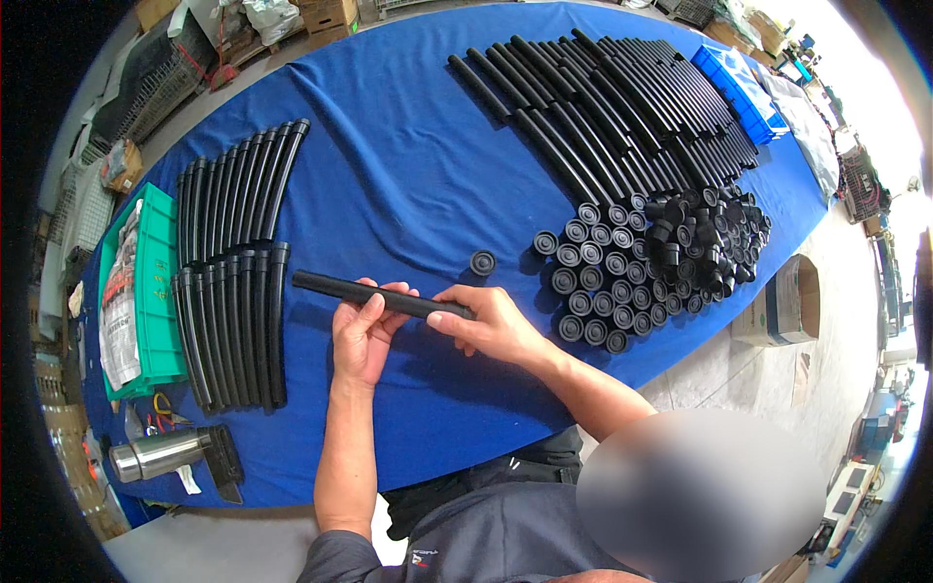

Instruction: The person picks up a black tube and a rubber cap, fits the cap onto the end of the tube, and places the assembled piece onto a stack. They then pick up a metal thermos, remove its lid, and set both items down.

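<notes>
A black tube (330,287) lies across both my hands above the blue-covered table, tilted slightly down toward the right. My left hand (367,335) grips it near its middle, thumb on the near side and fingers behind. The fingers of my right hand (491,325) close round its right end, so that end is mostly hidden. Just beyond the tube, a single round black cap (483,262) sits on the cloth. To the right, many similar caps (591,278) stand in a cluster and heap up farther right.
Loose black tubes (583,107) are stacked at the far right, beside a blue crate (739,92). On the left lie two rows of capped tubes (228,325) next to a green crate (160,291). A steel flask (160,454) lies at the near left of the blue cloth (389,185).
</notes>
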`<state>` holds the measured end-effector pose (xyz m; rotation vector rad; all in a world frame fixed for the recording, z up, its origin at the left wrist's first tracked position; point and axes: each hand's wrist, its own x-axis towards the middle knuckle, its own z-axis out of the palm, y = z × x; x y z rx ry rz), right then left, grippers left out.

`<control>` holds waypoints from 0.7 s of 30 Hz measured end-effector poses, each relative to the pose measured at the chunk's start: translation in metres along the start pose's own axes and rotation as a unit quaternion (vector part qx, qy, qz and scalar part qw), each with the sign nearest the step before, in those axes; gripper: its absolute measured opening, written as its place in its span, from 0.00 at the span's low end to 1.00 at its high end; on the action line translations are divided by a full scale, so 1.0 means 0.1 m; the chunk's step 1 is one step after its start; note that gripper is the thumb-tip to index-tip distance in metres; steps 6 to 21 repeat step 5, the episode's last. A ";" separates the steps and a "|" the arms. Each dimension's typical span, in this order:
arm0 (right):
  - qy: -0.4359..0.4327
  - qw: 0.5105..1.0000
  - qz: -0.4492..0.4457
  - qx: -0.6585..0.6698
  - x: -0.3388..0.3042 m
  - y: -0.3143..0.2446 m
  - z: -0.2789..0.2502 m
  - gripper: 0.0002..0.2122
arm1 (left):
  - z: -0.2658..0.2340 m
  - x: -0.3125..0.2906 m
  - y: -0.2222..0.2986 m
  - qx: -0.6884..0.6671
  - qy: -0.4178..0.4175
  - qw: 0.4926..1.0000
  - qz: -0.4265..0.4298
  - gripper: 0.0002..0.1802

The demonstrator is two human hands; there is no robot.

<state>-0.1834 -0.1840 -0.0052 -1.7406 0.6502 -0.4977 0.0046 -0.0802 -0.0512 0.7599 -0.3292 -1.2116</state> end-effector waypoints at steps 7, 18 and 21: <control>-0.057 0.987 0.144 0.043 -0.02 -0.08 -0.02 0.18 | 0.02 0.00 0.02 0.024 0.006 1.000 -0.012 0.11; -0.057 0.987 0.144 0.043 -0.02 -0.08 -0.02 0.18 | 0.02 0.00 0.02 0.024 0.006 1.000 -0.012 0.11; -0.057 0.987 0.144 0.043 -0.02 -0.08 -0.02 0.18 | 0.02 0.00 0.02 0.024 0.006 1.000 -0.012 0.11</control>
